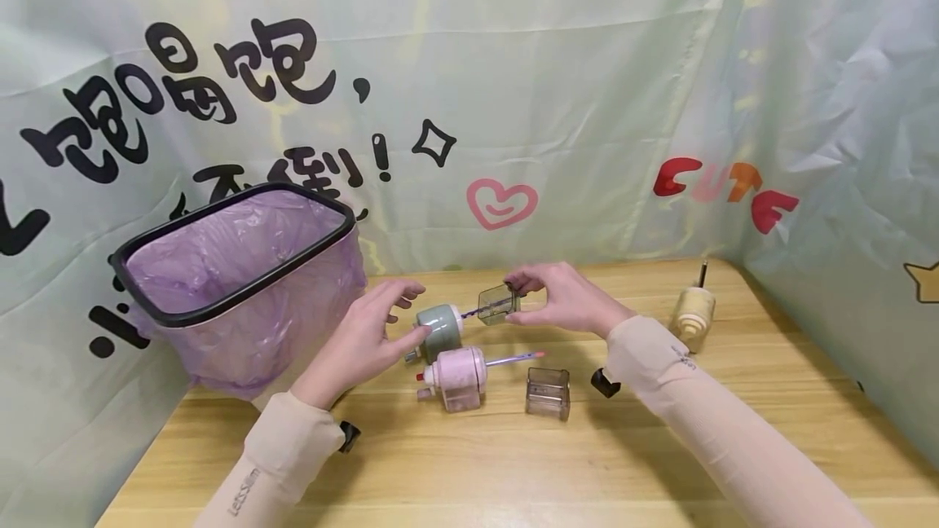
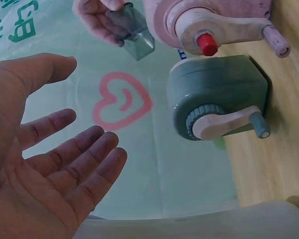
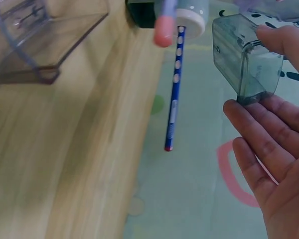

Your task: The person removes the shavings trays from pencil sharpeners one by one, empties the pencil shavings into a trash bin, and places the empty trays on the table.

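Observation:
My right hand (image 1: 561, 296) pinches a clear greenish shavings drawer (image 3: 249, 57) between thumb and fingertips, above the table behind the pencils. My left hand (image 2: 55, 149) is held with fingers spread and nothing in it, beside the green crank pencil sharpener (image 2: 217, 94); a gap shows between them in the left wrist view. A blue pencil with white dots (image 3: 176, 89) sticks out of the green sharpener. Nearer to me, a pink crank sharpener (image 1: 458, 377) holds a pencil with a pink end (image 1: 517, 358). A smoky clear drawer (image 1: 548, 392) lies on the table to its right.
A bin with a black rim (image 1: 238, 300) and purple liner stands at the left. The cream sharpener (image 1: 693, 316), with a dark pencil in it, is at the far right of the wooden table (image 1: 469, 479). Printed cloth (image 1: 572, 104) hangs behind.

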The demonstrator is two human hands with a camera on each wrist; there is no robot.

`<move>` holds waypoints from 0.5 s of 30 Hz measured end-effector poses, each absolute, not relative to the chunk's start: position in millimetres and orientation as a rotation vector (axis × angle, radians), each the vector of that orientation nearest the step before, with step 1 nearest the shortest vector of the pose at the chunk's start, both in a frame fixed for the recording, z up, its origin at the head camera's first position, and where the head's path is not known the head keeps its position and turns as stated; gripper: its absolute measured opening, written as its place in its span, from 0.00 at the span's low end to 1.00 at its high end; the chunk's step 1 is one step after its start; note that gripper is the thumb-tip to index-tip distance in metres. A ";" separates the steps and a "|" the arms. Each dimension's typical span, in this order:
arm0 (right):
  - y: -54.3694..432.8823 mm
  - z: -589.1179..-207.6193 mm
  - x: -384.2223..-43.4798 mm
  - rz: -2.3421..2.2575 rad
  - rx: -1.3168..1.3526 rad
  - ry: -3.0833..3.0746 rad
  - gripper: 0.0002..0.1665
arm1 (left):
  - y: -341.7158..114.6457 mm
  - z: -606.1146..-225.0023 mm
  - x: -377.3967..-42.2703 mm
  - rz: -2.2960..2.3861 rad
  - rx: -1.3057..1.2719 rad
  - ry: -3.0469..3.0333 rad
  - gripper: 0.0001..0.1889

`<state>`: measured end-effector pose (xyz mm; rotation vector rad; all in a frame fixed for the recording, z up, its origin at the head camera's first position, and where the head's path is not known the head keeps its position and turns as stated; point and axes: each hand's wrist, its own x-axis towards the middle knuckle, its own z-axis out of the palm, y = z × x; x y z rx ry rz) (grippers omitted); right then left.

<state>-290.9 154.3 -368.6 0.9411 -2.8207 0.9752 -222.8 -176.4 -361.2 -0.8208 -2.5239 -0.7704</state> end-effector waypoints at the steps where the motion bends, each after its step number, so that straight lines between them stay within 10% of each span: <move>1: 155.5 -370.6 -291.5 0.975 0.943 -2.826 0.39 | -176.1 -361.6 -223.4 -0.770 -0.819 -2.530 0.26; 15: 170.0 -394.0 -298.6 1.001 0.965 -2.876 0.39 | -175.9 -373.9 -232.5 -0.796 -0.802 -2.591 0.25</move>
